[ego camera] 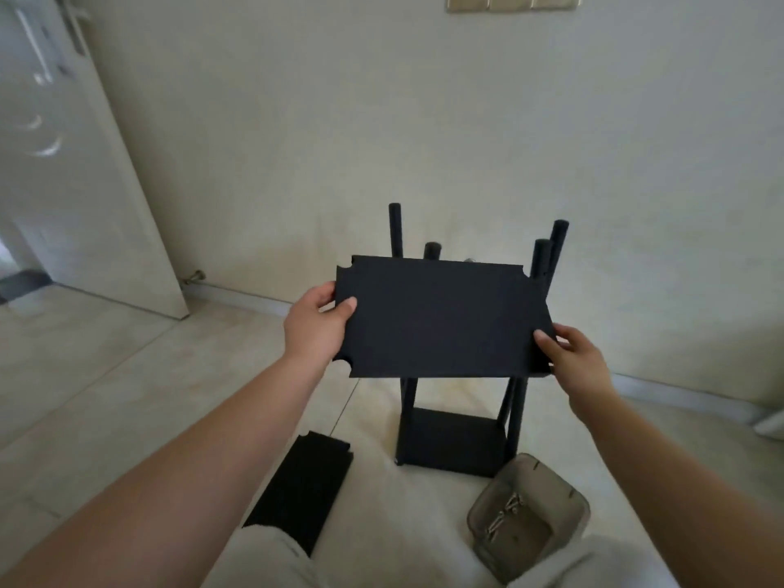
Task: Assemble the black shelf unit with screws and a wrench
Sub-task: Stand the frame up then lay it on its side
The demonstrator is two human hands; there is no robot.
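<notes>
- The left hand [316, 328] grips the left short edge of a black shelf board [441, 318], thumb on top and fingers curled underneath.
- The right hand [570, 354] pinches the board's near right corner, thumb on the upper face, the other fingers hidden behind the edge.
- The board is held in the air between the two hands, with its long axis running left to right and its face tilted toward the camera. Notches are cut into its corners.
- Straight beyond and below the board stands the partly built frame: four black posts [560, 244] rise from a bottom shelf [452, 443] that rests on the floor [127, 375].
- The post tops show just above the board's far edge, so the board sits in front of and roughly over them. As I judge it, the next move turns on lining each corner notch up with its post and lowering the board level.
- Both hands are about equally near the frame. The right-hand posts are closest to the board's right edge.
- A second black board [301, 490] lies flat on the floor near the left forearm.
- A grey plastic tray [551, 485] holding screws [505, 517] sits by the right forearm. No wrench can be made out.
</notes>
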